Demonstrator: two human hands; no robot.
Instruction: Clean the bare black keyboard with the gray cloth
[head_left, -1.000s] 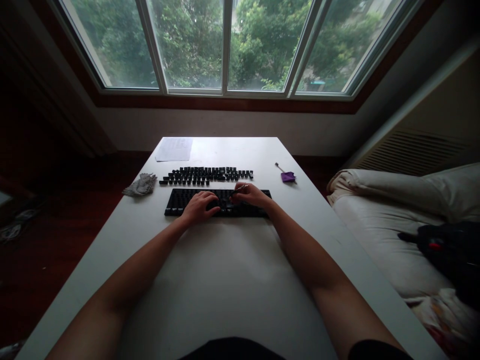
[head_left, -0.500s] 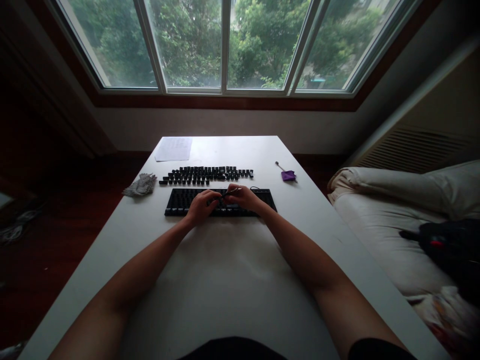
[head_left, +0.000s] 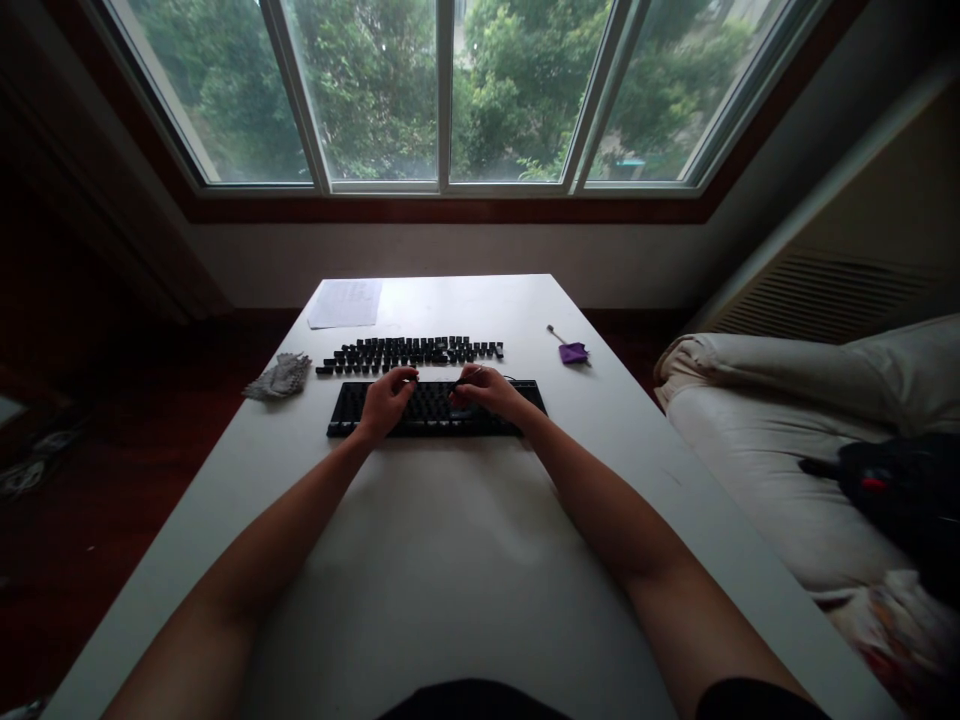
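Note:
A black keyboard [head_left: 352,405] lies on the white table, partly covered by my hands. My left hand [head_left: 386,402] is above its left-centre part, with thumb and fingers pinched around a small dark piece that looks like a keycap [head_left: 415,378]. Over the right-centre part, my right hand [head_left: 489,390] is closed on a thin dark tool [head_left: 456,384] with a shiny end; its exact kind is too small to tell. Just behind the keyboard, loose black keycaps [head_left: 390,352] stand in several rows.
A crumpled grey cloth [head_left: 279,377] lies at the table's left edge, and a sheet of paper [head_left: 345,303] at the back left. At the right are a purple cloth-like item [head_left: 573,353] and a small brush [head_left: 555,332]. A pale sofa [head_left: 742,420] stands beyond the table's right side.
My left hand has moved away from my right hand, to the left and slightly up toward the loose keycaps. My right hand stays over the keyboard with the thin tool.

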